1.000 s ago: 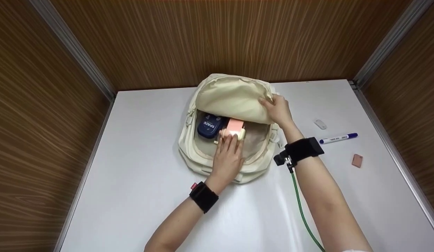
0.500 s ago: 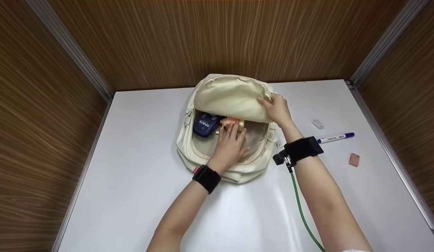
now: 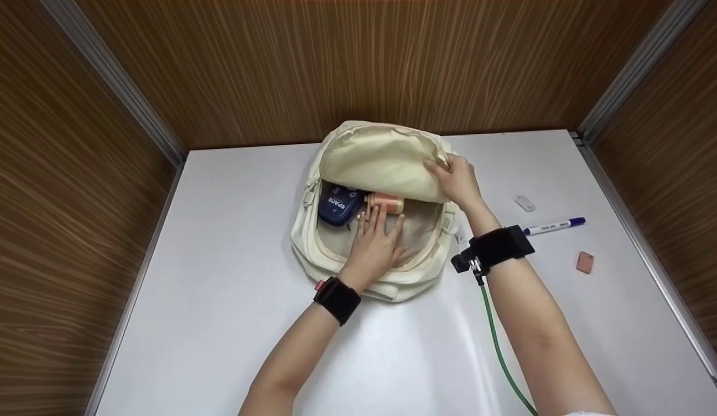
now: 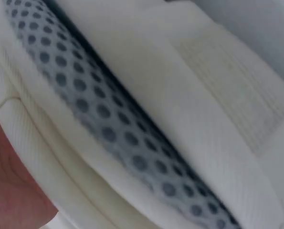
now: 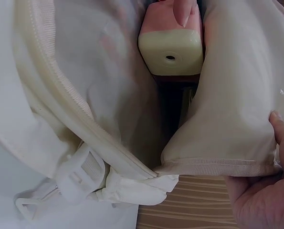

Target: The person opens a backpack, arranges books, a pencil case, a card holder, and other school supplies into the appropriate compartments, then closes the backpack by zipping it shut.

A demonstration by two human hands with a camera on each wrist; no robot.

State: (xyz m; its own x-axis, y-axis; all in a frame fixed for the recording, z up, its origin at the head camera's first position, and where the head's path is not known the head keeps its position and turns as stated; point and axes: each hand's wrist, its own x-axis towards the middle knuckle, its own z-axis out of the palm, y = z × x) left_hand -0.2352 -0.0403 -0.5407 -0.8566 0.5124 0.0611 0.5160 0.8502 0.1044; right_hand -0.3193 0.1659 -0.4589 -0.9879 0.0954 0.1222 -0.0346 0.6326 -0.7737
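Pinching backpack flap [image 3: 381, 160]: right hand [image 3: 459, 182]. Left hand [image 3: 374, 248], fingers spread, at pink-and-cream object [image 3: 393, 201] inside backpack [image 3: 413, 290], near worktop's [image 3: 231, 231] back edge. Only right wrist shows object's end hole [image 5: 170, 57]; only left wrist, grey mesh [image 4: 108, 119].

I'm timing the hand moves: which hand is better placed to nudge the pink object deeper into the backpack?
Likely the left hand: it is inside the backpack, with fingertips at the pink object. The right hand grips the flap; letting go might drop it over the opening.
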